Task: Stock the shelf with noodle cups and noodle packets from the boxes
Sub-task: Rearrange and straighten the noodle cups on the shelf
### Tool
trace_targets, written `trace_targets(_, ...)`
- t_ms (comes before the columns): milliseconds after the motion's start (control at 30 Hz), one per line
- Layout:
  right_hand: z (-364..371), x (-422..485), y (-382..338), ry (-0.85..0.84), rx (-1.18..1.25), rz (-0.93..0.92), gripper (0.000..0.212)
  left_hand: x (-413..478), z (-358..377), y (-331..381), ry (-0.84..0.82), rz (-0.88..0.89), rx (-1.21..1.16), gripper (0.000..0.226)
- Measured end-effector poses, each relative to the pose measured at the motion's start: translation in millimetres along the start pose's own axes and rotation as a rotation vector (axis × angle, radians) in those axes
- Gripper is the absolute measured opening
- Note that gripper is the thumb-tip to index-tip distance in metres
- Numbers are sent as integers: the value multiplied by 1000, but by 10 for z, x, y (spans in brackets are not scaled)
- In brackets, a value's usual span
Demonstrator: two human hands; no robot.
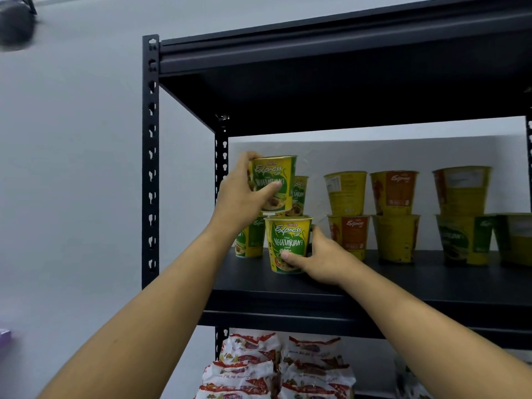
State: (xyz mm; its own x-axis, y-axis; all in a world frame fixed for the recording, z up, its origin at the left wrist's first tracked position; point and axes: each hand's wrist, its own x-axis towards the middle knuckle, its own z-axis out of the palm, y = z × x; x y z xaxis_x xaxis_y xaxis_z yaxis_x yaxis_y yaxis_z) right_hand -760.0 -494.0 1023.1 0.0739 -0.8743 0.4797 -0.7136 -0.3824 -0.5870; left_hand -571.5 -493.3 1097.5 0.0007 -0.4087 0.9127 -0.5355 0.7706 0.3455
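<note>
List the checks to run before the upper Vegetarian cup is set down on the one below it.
1. Left hand grips the upper Vegetarian cup: ok.
2. Right hand holds the lower Vegetarian cup steady on the shelf board: ok.
3. Upper cup seated on the lower lid: not ok, a thin gap shows between them.
4. Upper cup centred over the lower one: not ok, it looks offset to the left.
5. Clearance from the rear green cup close behind: cannot tell.
6. Headroom under the top shelf: ok.
</note>
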Motion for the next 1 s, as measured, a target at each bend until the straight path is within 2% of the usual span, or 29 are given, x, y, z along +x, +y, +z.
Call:
trace_targets(167, 7, 4, 22, 9, 9, -4, 82, 15, 135, 39, -106, -32, -8, 56)
trace_targets(467, 9, 19, 28, 8, 10, -8, 81, -19, 215, 37, -147, -55, 19, 70)
trace_targets(700, 8, 16, 29, 14, -1, -19, 81, -290, 105, -96, -203, -177, -8, 77)
trace_targets(767, 6, 12, 25, 11, -4, -19, 81, -433, 42, -206, -271, -235, 14, 73)
trace_targets(900, -3, 30, 19, 2, 12, 16, 82, -644, -73, -464, -559, -305, 219, 60)
trace_targets(1000, -23, 35, 2, 27, 24, 49, 83, -663, -90, -458, -683, -285, 291, 54)
